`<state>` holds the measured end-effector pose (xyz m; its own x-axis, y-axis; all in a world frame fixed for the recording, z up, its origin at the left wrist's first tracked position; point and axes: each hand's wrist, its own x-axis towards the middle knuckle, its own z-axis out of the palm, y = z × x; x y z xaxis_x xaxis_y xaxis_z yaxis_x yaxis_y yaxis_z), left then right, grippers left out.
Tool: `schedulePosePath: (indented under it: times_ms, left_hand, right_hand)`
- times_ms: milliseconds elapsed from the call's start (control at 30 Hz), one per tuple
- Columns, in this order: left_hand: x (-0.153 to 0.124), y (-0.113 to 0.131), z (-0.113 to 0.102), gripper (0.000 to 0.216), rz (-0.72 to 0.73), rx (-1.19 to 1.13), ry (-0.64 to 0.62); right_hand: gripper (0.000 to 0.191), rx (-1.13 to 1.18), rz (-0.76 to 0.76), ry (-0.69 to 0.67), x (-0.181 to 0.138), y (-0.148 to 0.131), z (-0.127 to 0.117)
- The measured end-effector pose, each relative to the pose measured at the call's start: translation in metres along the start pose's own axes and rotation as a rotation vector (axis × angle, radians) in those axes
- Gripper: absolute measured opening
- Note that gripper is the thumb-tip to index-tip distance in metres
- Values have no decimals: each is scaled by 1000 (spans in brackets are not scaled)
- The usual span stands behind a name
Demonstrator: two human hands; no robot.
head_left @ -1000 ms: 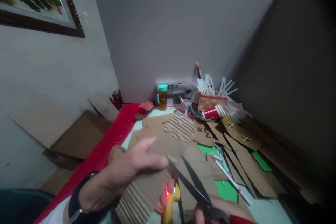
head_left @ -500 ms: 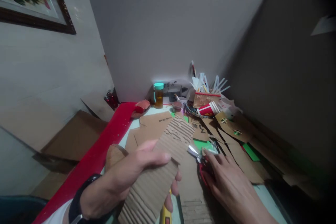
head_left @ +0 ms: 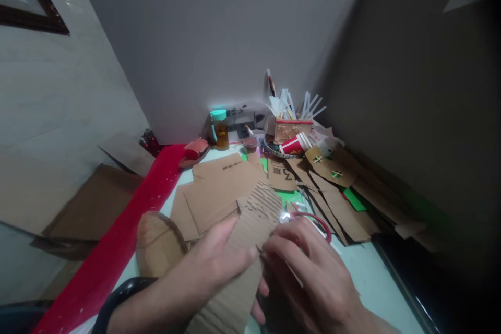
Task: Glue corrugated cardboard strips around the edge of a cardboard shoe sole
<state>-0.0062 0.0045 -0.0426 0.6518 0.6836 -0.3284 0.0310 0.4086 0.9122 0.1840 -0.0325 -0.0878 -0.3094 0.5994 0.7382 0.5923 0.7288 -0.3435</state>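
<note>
My left hand (head_left: 213,271) is closed round a long strip of corrugated cardboard (head_left: 256,214), thumb on top and fingers under it, holding it low over the table. My right hand (head_left: 309,266) is beside it, thumb and forefinger pinched on the strip's right edge. Red-handled scissors (head_left: 315,219) lie on the table just beyond my right fingers, held by neither hand. A black watch (head_left: 121,292) is on my left wrist.
Flat cardboard pieces (head_left: 219,188) and green paper (head_left: 354,199) cover the pale table. At the back stand a teal-lidded jar (head_left: 219,128), a red paper cup (head_left: 293,145) and a box of sticks (head_left: 291,128). A red strip (head_left: 129,219) runs along the left edge. Grey boards wall in the back and right.
One second ago my right hand held the open scissors at the strip. It put them down on the table and came back to pinch the strip's edge. The view tilted down.
</note>
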Motion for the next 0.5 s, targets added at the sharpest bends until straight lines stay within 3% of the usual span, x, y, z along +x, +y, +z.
schedulePosePath:
  times_ms: [133,267,500]
  left_hand:
    - [0,1,-1,41,-25,77,26]
    - [1,3,2,34,-70,109,32]
    - [-1,3,1,28,10,207,50]
  right_hand:
    - [19,-123,-90,33,-1,0,4]
    - [14,-178,-44,68,0,-3,5]
    - [13,-159,19,93,1,-1,-1]
